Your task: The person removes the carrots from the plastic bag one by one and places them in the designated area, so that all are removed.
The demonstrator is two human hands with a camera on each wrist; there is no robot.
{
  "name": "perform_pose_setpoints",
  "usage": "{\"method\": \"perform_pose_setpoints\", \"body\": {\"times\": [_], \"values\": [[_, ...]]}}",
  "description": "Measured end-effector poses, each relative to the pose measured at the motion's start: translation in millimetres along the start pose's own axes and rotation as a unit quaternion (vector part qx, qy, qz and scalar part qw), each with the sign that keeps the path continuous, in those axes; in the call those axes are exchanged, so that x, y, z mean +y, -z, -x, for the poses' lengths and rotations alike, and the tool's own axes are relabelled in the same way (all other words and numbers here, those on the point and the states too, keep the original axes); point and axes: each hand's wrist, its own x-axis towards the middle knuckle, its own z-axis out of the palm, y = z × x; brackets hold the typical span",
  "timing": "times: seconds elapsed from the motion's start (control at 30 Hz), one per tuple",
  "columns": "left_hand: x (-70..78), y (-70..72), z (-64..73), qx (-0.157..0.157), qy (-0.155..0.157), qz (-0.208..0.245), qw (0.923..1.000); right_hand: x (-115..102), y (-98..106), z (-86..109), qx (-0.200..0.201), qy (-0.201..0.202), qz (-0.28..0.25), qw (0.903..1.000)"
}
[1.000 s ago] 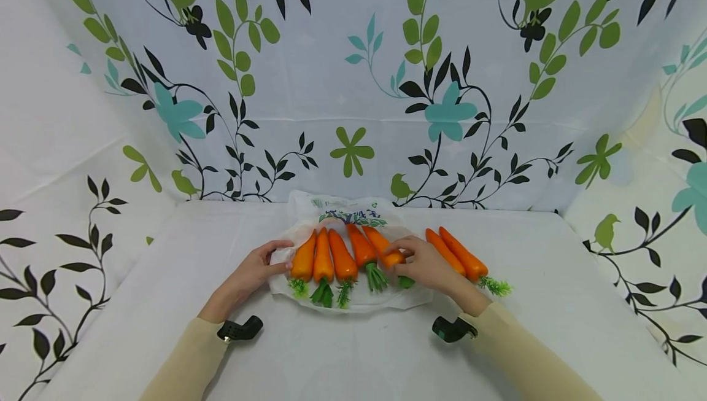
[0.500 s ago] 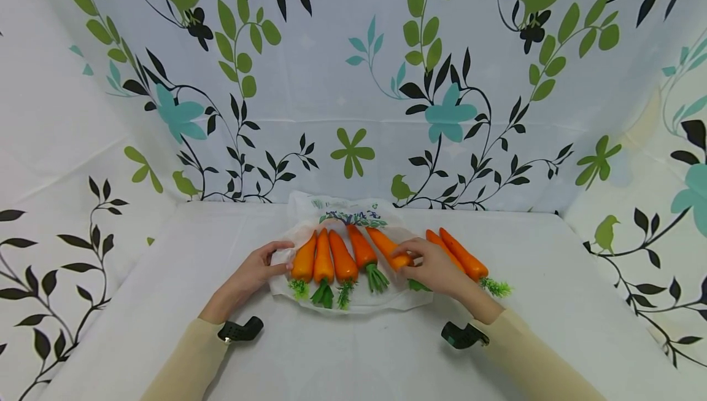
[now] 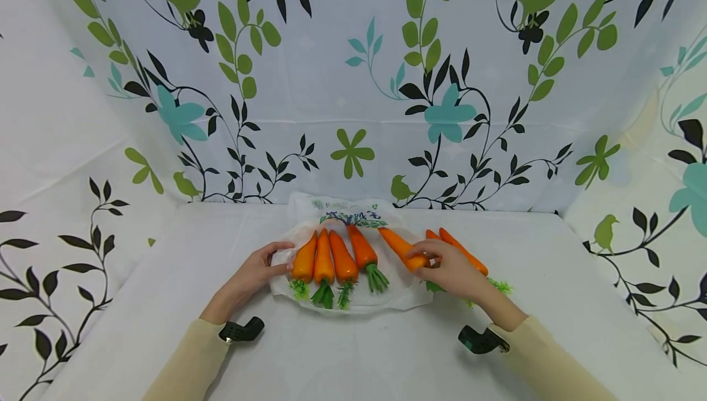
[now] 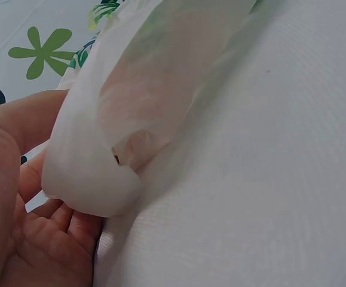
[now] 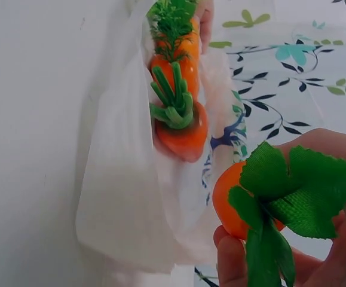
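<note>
My left hand (image 3: pixel 259 269) holds the left edge of a thin white plastic bag (image 3: pixel 386 298); in the left wrist view its curled fingers (image 4: pixel 53 239) sit against the bag's folded side (image 4: pixel 95 161). With my right hand (image 3: pixel 453 266) I pinch an orange carrot (image 3: pixel 399 245) near its leafy end, its tip pointing up and left over the bag's right part. Broad green leaves (image 5: pixel 304 185) of that carrot fill the front of the right wrist view. Several other carrots (image 3: pixel 323 260) lie side by side on the bag, leaf ends toward me.
Two more carrots (image 3: pixel 466 253) lie on the white table (image 3: pixel 353 352) right of the bag, partly behind my right hand. A printed curtain (image 3: pixel 353 81) with leaves and birds hangs along the table's back edge.
My right hand has moved right, drawing the pinched carrot away from the others and widening the gap beside them. The left hand stays at the bag's edge.
</note>
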Motion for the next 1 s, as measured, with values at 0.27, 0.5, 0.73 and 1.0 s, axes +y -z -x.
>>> {"method": "perform_pose_setpoints", "body": {"times": [0.27, 0.5, 0.73, 1.0], "values": [[1.4, -0.9, 2.3, 0.000, -0.008, 0.003, 1.0000, 5, 18, 14.0, 0.022, -0.023, 0.006, 0.9995], [-2.2, -0.8, 1.7, 0.003, -0.028, 0.009, 0.9996, 9, 28, 23.0, 0.029, -0.057, 0.003, 0.9980], [2.1, -0.2, 3.8, 0.001, -0.026, 0.015, 0.9995, 14, 38, 30.8, 0.034, -0.065, 0.000, 0.9973], [-1.1, 0.2, 2.4, -0.002, -0.026, 0.011, 0.9996, 19, 47, 38.0, 0.041, -0.074, -0.001, 0.9964]]}}
